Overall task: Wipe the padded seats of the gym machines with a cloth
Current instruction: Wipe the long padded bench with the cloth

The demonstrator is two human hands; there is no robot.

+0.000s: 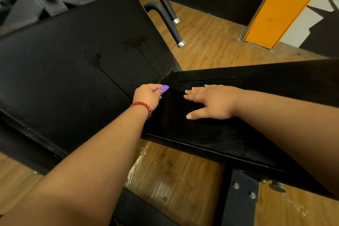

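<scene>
A black padded seat (pixel 229 134) runs from the centre to the right, meeting a large black padded backrest (pixel 73 60) that slopes up to the left. My left hand (pixel 147 95), with a red bead bracelet on the wrist, grips a purple cloth (pixel 163 89) pressed at the seam where the two pads join. Only a small part of the cloth shows past my fingers. My right hand (pixel 211 102) lies flat on the seat with straight, spread fingers, a little to the right of the cloth.
Dark wet spots mark the backrest (pixel 135 41). Two black bars with silver end caps (pixel 178 39) hang beyond the pad. An orange post (pixel 275 9) stands at the back right. Wooden floor (pixel 174 180) and a bolted metal frame (pixel 242 189) lie below the seat.
</scene>
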